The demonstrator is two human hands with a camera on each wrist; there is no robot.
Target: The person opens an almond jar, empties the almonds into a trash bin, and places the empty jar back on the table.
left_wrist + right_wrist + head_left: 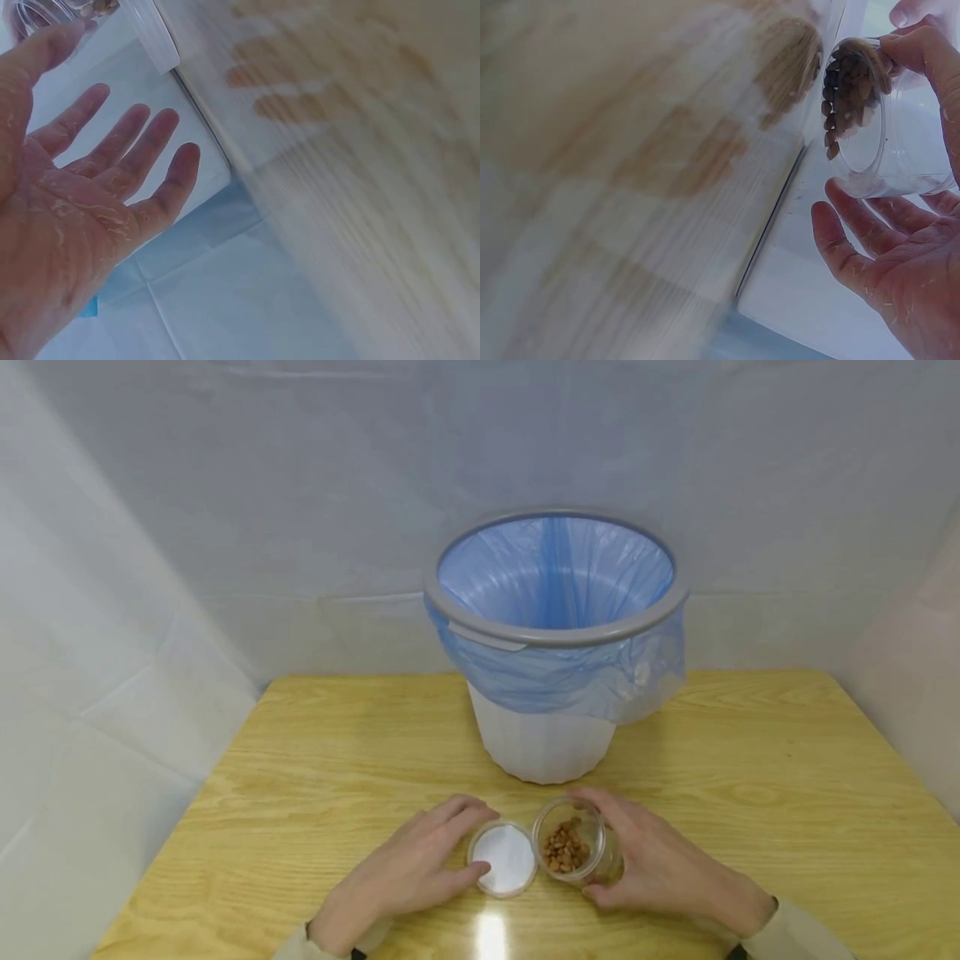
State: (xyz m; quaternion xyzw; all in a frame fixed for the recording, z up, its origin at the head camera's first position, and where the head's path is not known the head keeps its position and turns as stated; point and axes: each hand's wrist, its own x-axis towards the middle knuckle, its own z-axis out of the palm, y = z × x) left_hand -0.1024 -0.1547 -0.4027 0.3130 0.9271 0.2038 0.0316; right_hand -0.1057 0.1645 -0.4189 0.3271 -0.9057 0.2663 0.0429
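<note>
A clear plastic jar (611, 860) holds a small heap of brown nut-like pieces (566, 847); its mouth is uncovered. My right hand (656, 860) grips the jar from the right, thumb on the near side and fingers on the far side. In the right wrist view, the brown pieces (849, 94) show through the jar's base (866, 142). Left of the jar lies a round lid (506, 858) with a white inner face. My left hand (416, 860) is beside it, thumb over the lid's edge. The left wrist view shows those fingers (154, 150) loosely spread.
Behind the hands stands a white bin (543, 743) with a grey rim ring (562, 637) and a blue bag (517, 677) folded over its edge. Everything rests on a wood-grain table (337, 752). Pale sheeting (262, 485) hangs behind and at both sides.
</note>
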